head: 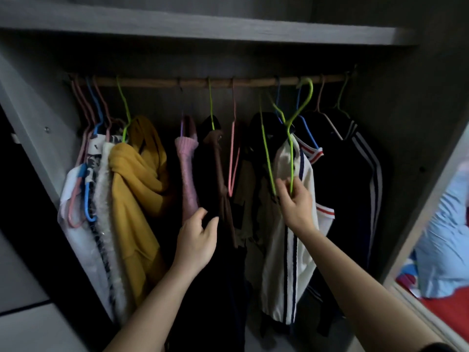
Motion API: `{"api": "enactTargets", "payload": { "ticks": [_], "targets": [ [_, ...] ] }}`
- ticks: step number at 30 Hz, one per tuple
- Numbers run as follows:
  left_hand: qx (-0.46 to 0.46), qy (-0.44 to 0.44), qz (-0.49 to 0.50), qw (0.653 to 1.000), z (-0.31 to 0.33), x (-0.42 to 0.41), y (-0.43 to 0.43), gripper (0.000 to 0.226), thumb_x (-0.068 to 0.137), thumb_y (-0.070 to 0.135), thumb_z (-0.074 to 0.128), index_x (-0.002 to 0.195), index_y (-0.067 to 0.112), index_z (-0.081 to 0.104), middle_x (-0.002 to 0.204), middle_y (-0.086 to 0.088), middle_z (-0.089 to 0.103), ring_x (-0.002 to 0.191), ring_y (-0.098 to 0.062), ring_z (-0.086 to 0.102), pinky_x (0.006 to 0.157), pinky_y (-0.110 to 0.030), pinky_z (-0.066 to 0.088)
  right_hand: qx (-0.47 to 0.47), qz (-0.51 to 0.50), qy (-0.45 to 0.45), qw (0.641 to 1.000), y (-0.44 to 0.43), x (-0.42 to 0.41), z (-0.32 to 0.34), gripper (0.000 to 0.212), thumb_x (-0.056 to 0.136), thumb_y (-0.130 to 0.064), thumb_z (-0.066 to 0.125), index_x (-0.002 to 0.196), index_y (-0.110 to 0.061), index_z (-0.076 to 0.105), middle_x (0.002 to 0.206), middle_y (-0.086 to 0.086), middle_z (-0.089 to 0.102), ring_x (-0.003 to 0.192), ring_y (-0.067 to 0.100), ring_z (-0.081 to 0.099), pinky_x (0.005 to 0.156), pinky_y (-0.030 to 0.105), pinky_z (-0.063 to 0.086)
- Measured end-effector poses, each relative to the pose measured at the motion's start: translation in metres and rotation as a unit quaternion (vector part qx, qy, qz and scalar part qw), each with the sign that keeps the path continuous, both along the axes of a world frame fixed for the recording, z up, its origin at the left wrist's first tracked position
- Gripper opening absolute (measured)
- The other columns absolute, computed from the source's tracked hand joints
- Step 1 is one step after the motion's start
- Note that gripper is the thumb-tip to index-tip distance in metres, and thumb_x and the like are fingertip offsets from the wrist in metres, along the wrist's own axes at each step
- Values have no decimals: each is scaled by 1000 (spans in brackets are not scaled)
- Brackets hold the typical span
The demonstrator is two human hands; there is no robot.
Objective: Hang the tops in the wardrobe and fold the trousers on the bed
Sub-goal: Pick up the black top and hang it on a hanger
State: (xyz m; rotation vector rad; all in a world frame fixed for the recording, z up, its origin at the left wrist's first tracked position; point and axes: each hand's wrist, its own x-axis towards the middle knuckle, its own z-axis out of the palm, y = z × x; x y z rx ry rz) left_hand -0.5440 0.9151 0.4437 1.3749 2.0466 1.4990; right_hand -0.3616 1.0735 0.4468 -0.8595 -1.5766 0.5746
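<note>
Inside the dark wardrobe a wooden rail (162, 82) carries several hung tops: a mustard one (137, 174), a pink knit one (186, 168), a dark brown one (215, 158), a white top with navy stripes (291, 250) and black striped jackets (355, 174). My right hand (295, 201) pinches the lower part of a bare green hanger (291, 123), whose hook sits just below the rail at the right. My left hand (198, 240) reaches toward the dark garments in the middle, fingers loosely curled, holding nothing.
A grey shelf (203, 29) runs above the rail. Empty pink (233, 158) and blue hangers (88, 194) hang among the clothes. At the right edge, past the wardrobe's side panel (431, 199), lie a light blue cloth (446, 237) and red bedding (451, 311).
</note>
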Motion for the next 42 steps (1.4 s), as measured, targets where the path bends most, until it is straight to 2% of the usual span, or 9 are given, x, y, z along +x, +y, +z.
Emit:
{"api": "enactTargets", "payload": {
  "ticks": [3, 7, 15, 23, 26, 29, 33, 38, 42],
  "targets": [
    [-9, 16, -19, 1000, -7, 12, -2, 40, 98, 25, 55, 132, 4, 55, 133, -12, 59, 127, -26, 51, 100, -25, 34, -61, 4, 11, 998, -9, 17, -15, 19, 95, -45, 60, 87, -28, 57, 71, -7, 58, 66, 9, 55, 64, 35, 44],
    [5, 44, -52, 998, -18, 24, -7, 10, 94, 21, 59, 93, 11, 57, 85, -1, 62, 85, -24, 61, 76, -38, 49, -92, -41, -42, 994, -37, 42, -25, 35, 93, -55, 59, 71, -27, 55, 60, -17, 55, 61, -3, 51, 59, 17, 38],
    [15, 30, -107, 994, -56, 54, -9, 16, 91, 19, 65, 98, 9, 55, 94, -8, 65, 93, -33, 62, 83, -47, 50, -166, -41, -109, 979, -142, 113, -71, 65, 87, -66, 59, 56, -14, 35, 48, -8, 32, 47, 7, 33, 47, 27, 30],
    [40, 28, -221, 974, -80, 105, -24, 15, 89, 9, 66, 94, 10, 52, 82, 3, 57, 83, -23, 59, 76, -36, 43, -188, -91, -195, 958, -210, 148, -102, 36, 84, -69, 51, 90, -37, 65, 75, -21, 65, 69, 0, 62, 60, 16, 44],
    [60, 55, -291, 953, -70, 125, -38, 18, 88, 12, 67, 90, 18, 50, 77, 10, 56, 73, -8, 54, 69, -26, 44, -237, -29, -190, 952, -214, 142, -99, 49, 79, -68, 59, 102, -26, 69, 83, -11, 70, 76, 3, 65, 72, 28, 54],
    [77, 95, -342, 932, -57, 145, -47, 20, 86, 14, 68, 88, 21, 50, 79, 9, 57, 75, -5, 57, 65, -12, 40, -256, 9, -200, 946, -211, 143, -96, 23, 87, -40, 66, 101, -22, 71, 85, 0, 72, 80, 13, 68, 78, 44, 56],
    [42, 131, -304, 943, -56, 155, -44, 30, 75, 12, 70, 89, 25, 47, 84, 10, 54, 75, -6, 52, 66, -12, 37, -248, -26, -164, 954, -196, 174, -81, 15, 87, -9, 59, 93, -13, 71, 84, 7, 72, 83, 24, 68, 81, 50, 54],
    [-48, 189, -136, 971, -70, 152, -30, 30, 71, 15, 75, 92, 13, 53, 91, -3, 51, 80, -24, 53, 73, -34, 43, -195, -29, -153, 968, -189, 212, -62, 12, 89, -18, 62, 93, -20, 73, 78, -1, 72, 79, 19, 68, 75, 46, 55],
    [-100, 135, -140, 976, -79, 175, -22, 14, 81, 11, 64, 92, 20, 64, 82, 6, 63, 86, -23, 62, 70, -29, 45, -176, -1, -145, 974, -192, 239, -69, 10, 92, -17, 62, 92, -21, 72, 77, -4, 70, 76, 17, 66, 72, 46, 54]
  ]
}}
